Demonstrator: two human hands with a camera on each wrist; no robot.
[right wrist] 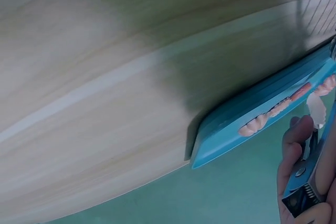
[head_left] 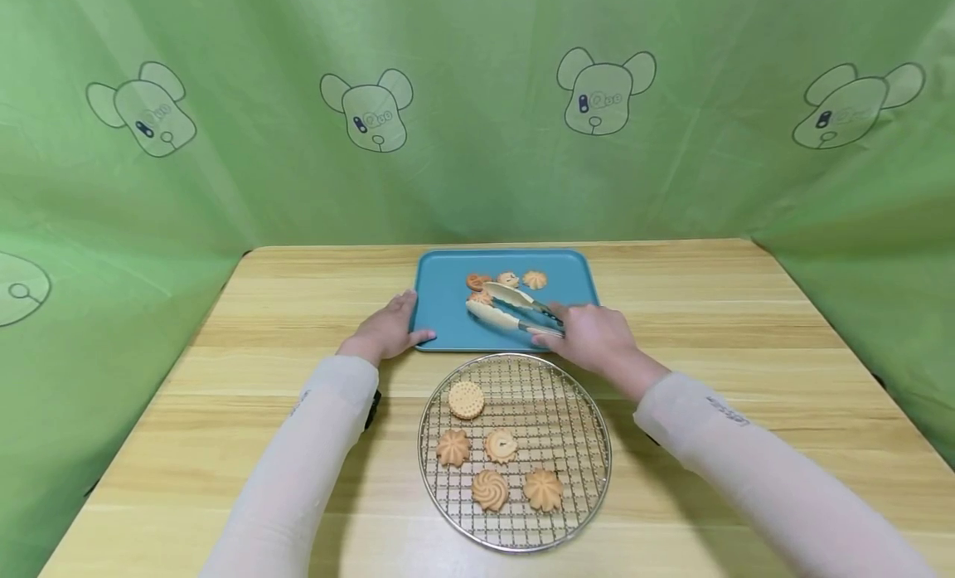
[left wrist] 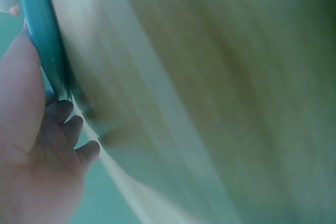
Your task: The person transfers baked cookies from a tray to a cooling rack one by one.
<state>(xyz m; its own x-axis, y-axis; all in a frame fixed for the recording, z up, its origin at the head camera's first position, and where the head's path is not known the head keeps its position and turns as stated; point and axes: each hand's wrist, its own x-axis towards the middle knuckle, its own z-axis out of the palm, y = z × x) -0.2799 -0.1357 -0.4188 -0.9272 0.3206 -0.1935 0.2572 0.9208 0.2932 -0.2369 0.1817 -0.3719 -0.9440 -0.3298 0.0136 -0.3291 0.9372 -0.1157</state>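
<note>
Sleeves (head_left: 291, 470) nearest, tongs (head_left: 494, 315) jut leftward from clamped right fingers (head_left: 550, 342); left fingers (head_left: 405, 299) pinch tray (head_left: 448, 327).

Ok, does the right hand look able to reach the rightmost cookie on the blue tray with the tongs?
Likely yes: the right hand grips the tongs over the blue tray, and the rightmost cookie lies uncovered. The tips would need to shift right, though; they're at another cookie.

The tray (head_left: 443, 300) is showing plain blue, the food tongs (head_left: 503, 318) cream tips, the swirl cookie (head_left: 490, 490) golden spiral ridges.
</note>
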